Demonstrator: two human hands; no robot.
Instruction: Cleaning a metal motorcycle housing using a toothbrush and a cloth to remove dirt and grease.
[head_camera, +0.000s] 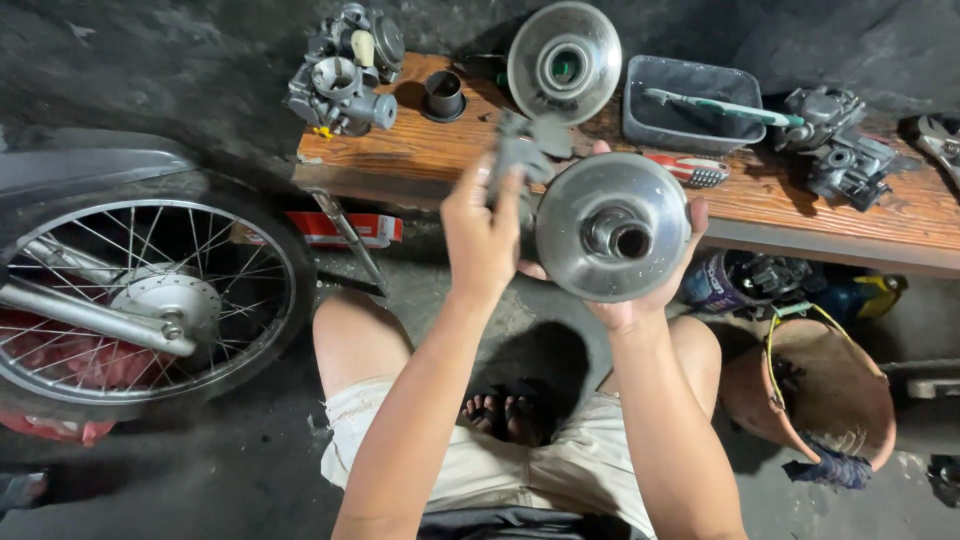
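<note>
- Right hand (640, 300) cups a round metal pulley (612, 227) from below and behind; fingers curled round its rim, one fingertip showing at the right edge, thumb side hidden behind the disc.
- Pulley held up in the air in front of the tabletop (420, 150), above the person's knees; its polished cone face and short centre hub point toward the camera.
- Left hand (483, 235) raised just left of the pulley, fingers closed on a small dark grey part (520, 155) that sticks up above the knuckles; the part's exact shape is hard to make out.
- The part's lower end sits close to the pulley's left rim; cannot tell whether they touch.
- On the tabletop behind: a second disc (564, 62) standing on edge, a black sleeve (443, 95) to its left, a carburettor (345, 72) at the left end.
- Grey tray (640, 120) with a toothbrush (725, 107) lying in it, right of the second disc; a red-handled tool (690, 170) in front of the tray; another carburettor body (838, 140) further right.
- Spoked wheel (130, 290) at the left, on the floor.
- Brown basket (830, 390) at the right, beside the person's knee.
</note>
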